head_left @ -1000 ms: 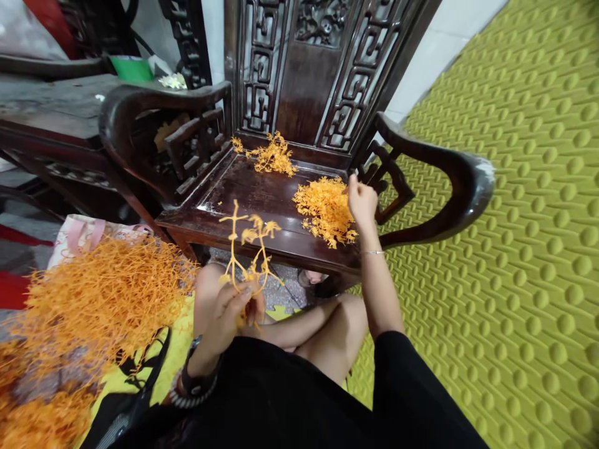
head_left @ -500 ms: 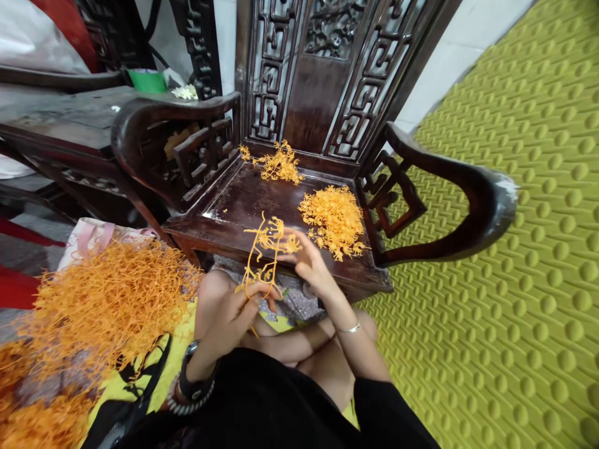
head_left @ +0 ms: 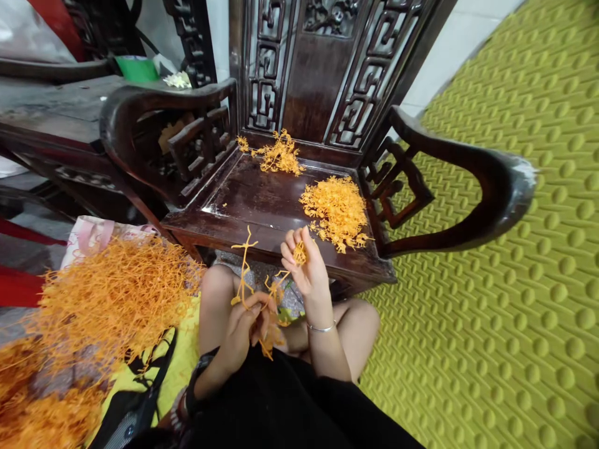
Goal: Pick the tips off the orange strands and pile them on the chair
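My left hand (head_left: pixel 244 329) is closed on a thin, branched orange plastic sprue (head_left: pixel 243 274) in front of the chair. One bare arm of it sticks up past the fingers, and more orange parts hang blurred below. My right hand (head_left: pixel 309 265), a little higher and to the right, curls its fingers round a small orange plastic piece (head_left: pixel 299 252). A thin orange strand runs from there down toward my left hand; whether it is joined cannot be made out. Close by on the seat lies a heap of small orange spidery pieces (head_left: pixel 336 209).
A dark carved wooden chair (head_left: pixel 262 212) stands before me, with a smaller orange cluster (head_left: pixel 281 154) at its back. On the left, a large tangle of orange sprues (head_left: pixel 116 299) lies near a black sandal (head_left: pixel 156 374). Yellow-green bumpy matting (head_left: pixel 491 299) fills the right.
My hands have moved lower and the right wrist has turned upward, fingers curling round a small piece. The sprue, earlier stretched upright between both hands, now sags to the left hand.
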The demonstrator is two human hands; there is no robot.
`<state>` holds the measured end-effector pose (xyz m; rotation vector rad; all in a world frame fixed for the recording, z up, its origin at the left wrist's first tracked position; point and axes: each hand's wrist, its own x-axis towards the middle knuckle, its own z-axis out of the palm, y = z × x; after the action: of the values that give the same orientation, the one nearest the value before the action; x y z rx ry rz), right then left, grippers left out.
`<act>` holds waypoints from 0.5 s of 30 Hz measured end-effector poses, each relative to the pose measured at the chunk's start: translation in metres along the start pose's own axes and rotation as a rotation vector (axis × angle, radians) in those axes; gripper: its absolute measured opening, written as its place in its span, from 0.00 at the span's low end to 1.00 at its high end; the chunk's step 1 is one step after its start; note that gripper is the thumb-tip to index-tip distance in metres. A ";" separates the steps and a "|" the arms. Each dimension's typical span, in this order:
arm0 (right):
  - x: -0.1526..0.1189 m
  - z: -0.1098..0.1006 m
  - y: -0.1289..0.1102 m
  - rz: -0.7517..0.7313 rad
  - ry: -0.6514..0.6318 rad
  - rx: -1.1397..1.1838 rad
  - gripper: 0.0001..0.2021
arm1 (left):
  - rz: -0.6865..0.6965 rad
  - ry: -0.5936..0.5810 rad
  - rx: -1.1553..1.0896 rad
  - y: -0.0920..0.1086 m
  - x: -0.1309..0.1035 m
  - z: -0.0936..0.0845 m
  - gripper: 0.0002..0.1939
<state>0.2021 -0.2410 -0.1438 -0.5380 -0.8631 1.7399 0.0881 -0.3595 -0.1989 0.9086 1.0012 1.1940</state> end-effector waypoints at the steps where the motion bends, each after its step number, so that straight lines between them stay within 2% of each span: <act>1: 0.000 0.001 0.001 -0.043 0.038 -0.026 0.25 | 0.003 0.018 -0.024 -0.001 0.000 0.002 0.17; 3: 0.001 0.001 0.002 -0.122 0.099 -0.093 0.28 | -0.042 -0.054 -0.081 -0.002 0.002 0.004 0.19; 7: 0.002 -0.007 -0.010 -0.291 0.251 -0.174 0.31 | -0.236 -0.370 -0.251 -0.001 0.004 0.010 0.24; 10: -0.004 -0.007 -0.023 -0.410 0.353 -0.232 0.31 | -0.271 -0.468 -0.376 0.002 0.001 0.016 0.24; 13: -0.013 -0.006 -0.052 -0.447 0.354 -0.324 0.29 | -0.297 -0.548 -0.440 0.005 -0.006 0.019 0.24; 15: -0.013 -0.010 -0.086 -0.434 0.324 -0.367 0.29 | -0.309 -0.573 -0.457 0.006 -0.013 0.016 0.25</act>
<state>0.2659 -0.2360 -0.0848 -0.7843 -0.9831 1.0698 0.1001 -0.3716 -0.1867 0.6413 0.3617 0.7809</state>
